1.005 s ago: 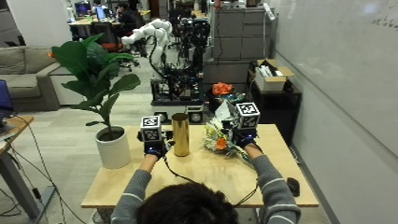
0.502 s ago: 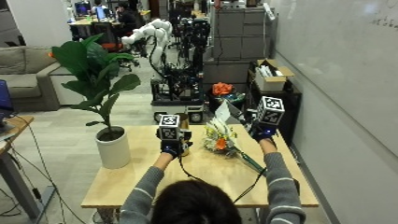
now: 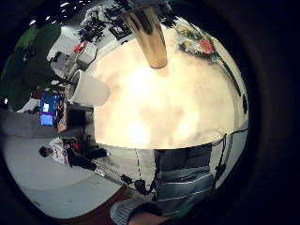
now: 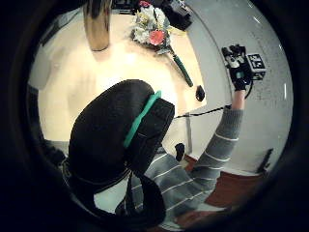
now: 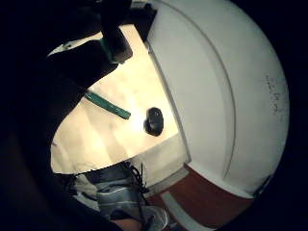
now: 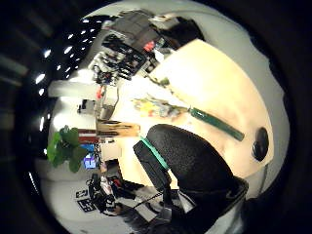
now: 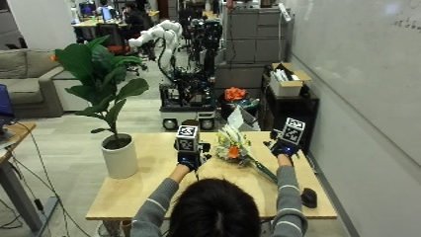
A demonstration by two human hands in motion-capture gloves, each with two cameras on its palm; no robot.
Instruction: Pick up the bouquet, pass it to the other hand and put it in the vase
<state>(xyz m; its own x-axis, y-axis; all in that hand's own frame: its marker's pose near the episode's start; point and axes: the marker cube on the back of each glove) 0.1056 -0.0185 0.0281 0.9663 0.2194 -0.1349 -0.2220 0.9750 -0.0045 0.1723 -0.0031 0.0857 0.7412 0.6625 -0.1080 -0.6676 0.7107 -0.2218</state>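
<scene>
I see both gloved hands, left (image 7: pixel 188 160) and right (image 7: pixel 285 149), now lifted higher; grips unclear. The orange-and-white, green-stemmed bouquet (image 7: pixel 235 150) lies untouched at the table's (image 7: pixel 131 197) two o'clock — pickup pending.

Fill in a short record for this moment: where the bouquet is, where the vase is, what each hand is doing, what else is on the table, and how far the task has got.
bouquet: lying on the table, flowers away from the person, green stem end toward them
vase: gold, upright; hidden behind the left hand in the outside view
left hand: raised above the table, holding nothing
right hand: raised near the table's right edge, holding nothing
other items: white pot with a plant; small dark object at the near right
task stage: bouquet not yet picked up
</scene>
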